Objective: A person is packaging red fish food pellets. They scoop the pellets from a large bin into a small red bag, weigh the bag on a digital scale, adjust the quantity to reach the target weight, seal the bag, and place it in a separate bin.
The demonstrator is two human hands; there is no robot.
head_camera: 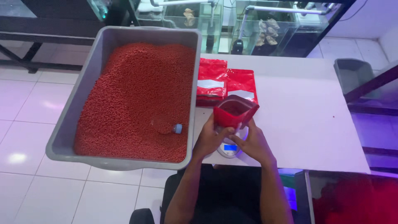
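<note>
A red stand-up pouch (234, 111), its mouth open with red pellets inside, stands on a small round scale (229, 148) on the white table (306, 120). My left hand (210, 139) grips the pouch's lower left side. From the right, my right hand (253, 143) holds its lower edge. To the left, a grey tub (83, 89) is filled with red pellets (137, 99). A clear plastic bottle scoop with a blue cap (168, 126) lies half buried in the pellets near the tub's right wall.
Two filled red pouches (226, 83) lie flat on the table behind the scale. An empty grey bin (352, 74) sits at the table's far right. Glass aquarium tanks (257, 29) stand behind the table. White tiled floor (29, 108) lies to the left.
</note>
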